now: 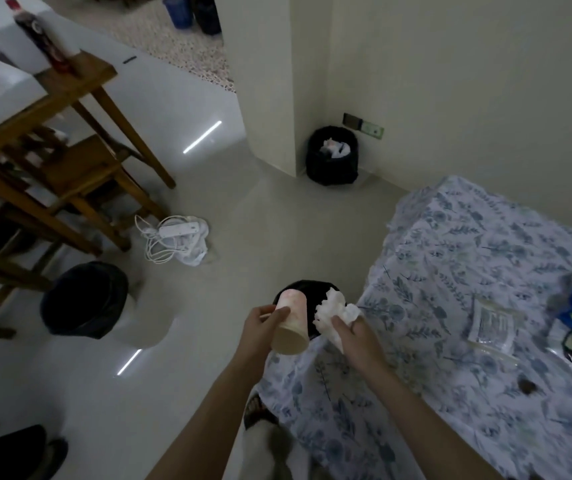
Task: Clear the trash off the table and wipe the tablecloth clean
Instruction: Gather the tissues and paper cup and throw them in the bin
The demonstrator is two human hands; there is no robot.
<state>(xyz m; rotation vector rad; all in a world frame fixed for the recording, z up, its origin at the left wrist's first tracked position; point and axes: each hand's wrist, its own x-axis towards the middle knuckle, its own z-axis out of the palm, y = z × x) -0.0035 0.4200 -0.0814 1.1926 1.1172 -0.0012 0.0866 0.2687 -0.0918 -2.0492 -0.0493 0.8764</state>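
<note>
Floral tablecloth (451,271) carries wrappers (490,323); black bin (312,289) sits beside it. Left hand (260,332) fingers clamp a paper cup (291,327), right hand (355,336) pinches crumpled tissue (329,310), which may miss the bin's narrow mouth.

Open floor (229,209) beside table (451,237)
</note>
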